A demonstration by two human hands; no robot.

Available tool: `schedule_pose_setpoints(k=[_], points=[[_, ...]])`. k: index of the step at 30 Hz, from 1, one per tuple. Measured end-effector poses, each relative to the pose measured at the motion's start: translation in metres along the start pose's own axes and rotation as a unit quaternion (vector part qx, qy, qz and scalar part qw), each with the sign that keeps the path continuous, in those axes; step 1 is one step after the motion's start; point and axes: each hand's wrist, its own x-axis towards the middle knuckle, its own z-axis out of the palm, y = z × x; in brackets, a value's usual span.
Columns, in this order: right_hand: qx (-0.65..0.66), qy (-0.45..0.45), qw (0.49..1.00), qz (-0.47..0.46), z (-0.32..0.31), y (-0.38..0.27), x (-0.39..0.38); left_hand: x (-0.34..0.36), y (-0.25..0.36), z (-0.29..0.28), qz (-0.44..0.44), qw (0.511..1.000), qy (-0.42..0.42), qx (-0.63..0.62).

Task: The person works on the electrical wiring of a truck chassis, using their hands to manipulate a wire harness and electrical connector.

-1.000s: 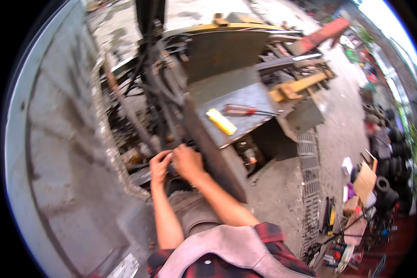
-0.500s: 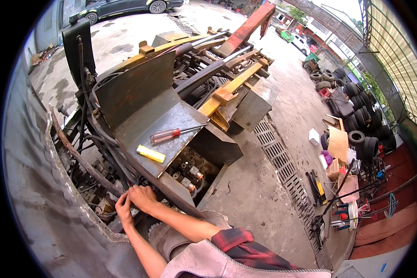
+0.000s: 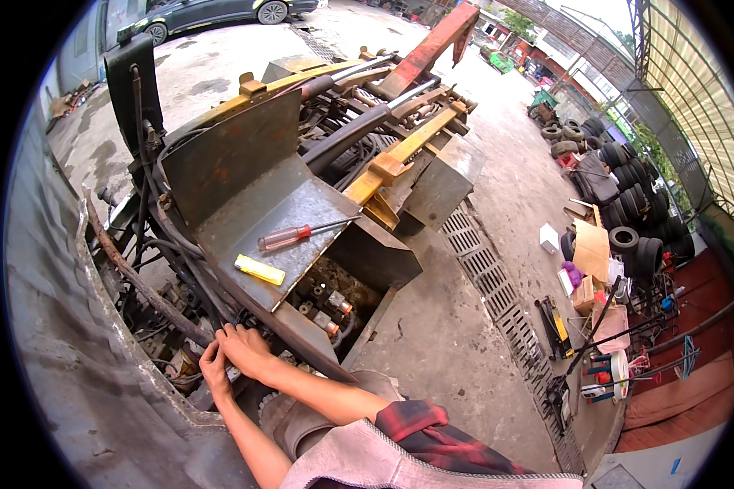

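My left hand point(image 3: 214, 373) and my right hand point(image 3: 247, 352) are close together at the lower left, over the machinery beside the bent grey body panel point(image 3: 98, 367). Both have their fingers drawn in at the lower end of a bundle of dark hoses and cables point(image 3: 189, 273). Whatever is between the fingertips is hidden by the hands. Beyond them, a screwdriver point(image 3: 284, 238) with a clear red handle lies on a grey metal bracket point(image 3: 261, 208). A small yellow oblong item point(image 3: 259, 270) rests nearer to me on the same bracket.
An opening beside the bracket holds metal valve fittings point(image 3: 324, 319). A worn brownish pipe point(image 3: 134, 277) runs along the left. Yellow frame rails point(image 3: 412, 151) and a red boom point(image 3: 428, 53) extend ahead. Rightward are a floor grate point(image 3: 489, 281), stacked tires point(image 3: 628, 175) and a cardboard piece point(image 3: 591, 253).
The whole view has shifted slightly, so the scene sits a little further left. My hands stay together at the same spot, with only a slight shift of the fingers.
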Motion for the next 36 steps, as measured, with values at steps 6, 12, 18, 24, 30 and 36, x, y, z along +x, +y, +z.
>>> schedule_pose_setpoints(k=[6, 12, 18, 24, 30, 36], points=[[0.056, 0.014, 0.998, -0.014, 0.002, 0.008, 0.001, 0.0, -0.001, 0.001, 0.018, 1.0, -0.014, 0.007], [0.078, 0.025, 0.995, -0.052, -0.007, 0.008, 0.0, 0.002, -0.003, -0.008, -0.001, 1.0, -0.015, 0.003], [0.054, 0.043, 0.997, -0.036, 0.006, 0.018, -0.001, 0.001, 0.004, 0.006, -0.003, 1.0, 0.008, 0.016], [0.09, 0.046, 0.995, 0.015, 0.017, 0.013, 0.0, -0.001, 0.007, 0.003, 0.014, 0.999, -0.005, 0.037], [-0.043, 0.013, 0.999, -0.002, 0.032, 0.018, -0.001, -0.002, 0.002, 0.008, 0.012, 0.999, -0.017, 0.039], [-0.082, -0.001, 0.997, -0.005, 0.023, 0.009, -0.001, 0.0, 0.0, 0.004, 0.012, 0.999, -0.016, 0.042]])
